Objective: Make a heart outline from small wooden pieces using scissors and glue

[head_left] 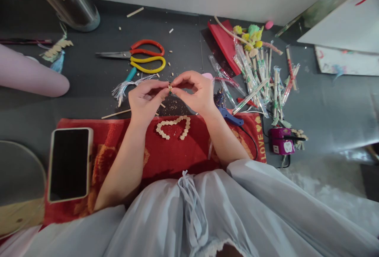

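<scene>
A tiny pale bead piece (170, 87) is pinched between the fingertips of the left hand (145, 100) and the right hand (194, 92), both grips pressed together on it above the dark desk (89, 95). Just below, a heart-shaped chain of pale pieces (173, 127) is laid on a red cloth (166, 156), on whose right edge "LOVE" can be read. A phone (70, 164) lies on the cloth at left. Red and yellow scissors (142, 55) and a heap of wrapped sticks (260, 79) are seen beyond.
</scene>
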A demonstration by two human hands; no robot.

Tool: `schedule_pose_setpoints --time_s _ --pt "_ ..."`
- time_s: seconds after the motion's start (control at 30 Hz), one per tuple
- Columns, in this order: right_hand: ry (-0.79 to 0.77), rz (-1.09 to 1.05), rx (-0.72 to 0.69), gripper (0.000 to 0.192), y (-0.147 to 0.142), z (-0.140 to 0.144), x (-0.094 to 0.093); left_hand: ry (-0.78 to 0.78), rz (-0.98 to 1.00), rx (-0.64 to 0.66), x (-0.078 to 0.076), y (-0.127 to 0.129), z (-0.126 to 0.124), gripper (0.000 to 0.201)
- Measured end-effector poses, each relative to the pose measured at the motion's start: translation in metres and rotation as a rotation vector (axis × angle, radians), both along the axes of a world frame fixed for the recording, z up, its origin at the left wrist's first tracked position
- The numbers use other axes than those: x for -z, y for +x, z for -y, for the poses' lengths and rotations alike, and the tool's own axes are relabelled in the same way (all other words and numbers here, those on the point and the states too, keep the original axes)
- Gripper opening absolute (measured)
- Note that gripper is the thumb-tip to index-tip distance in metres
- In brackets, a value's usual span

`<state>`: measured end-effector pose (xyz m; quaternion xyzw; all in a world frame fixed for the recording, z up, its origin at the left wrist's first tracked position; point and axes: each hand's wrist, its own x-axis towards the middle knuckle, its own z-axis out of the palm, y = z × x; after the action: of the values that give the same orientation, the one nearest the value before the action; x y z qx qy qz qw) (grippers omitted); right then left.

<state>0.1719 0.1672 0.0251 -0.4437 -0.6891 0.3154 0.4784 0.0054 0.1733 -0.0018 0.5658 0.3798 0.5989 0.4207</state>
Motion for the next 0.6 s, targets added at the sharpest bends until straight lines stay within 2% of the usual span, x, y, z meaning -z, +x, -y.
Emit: schedule_pose_setpoints --time_s 0.33,0.6 --pt "0.006 0.037 0.011 0.027 0.0011 -0.0002 0.0008 -0.041 -0.056 0.011 0.0019 -0.0016 -0.0003 0.020" --pt "0.034 0.027 0.009 0.024 0.0005 0.0003 0.0014 0.037 -0.065 -0.004 0.0038 -0.0026 -0.0013 0.012"
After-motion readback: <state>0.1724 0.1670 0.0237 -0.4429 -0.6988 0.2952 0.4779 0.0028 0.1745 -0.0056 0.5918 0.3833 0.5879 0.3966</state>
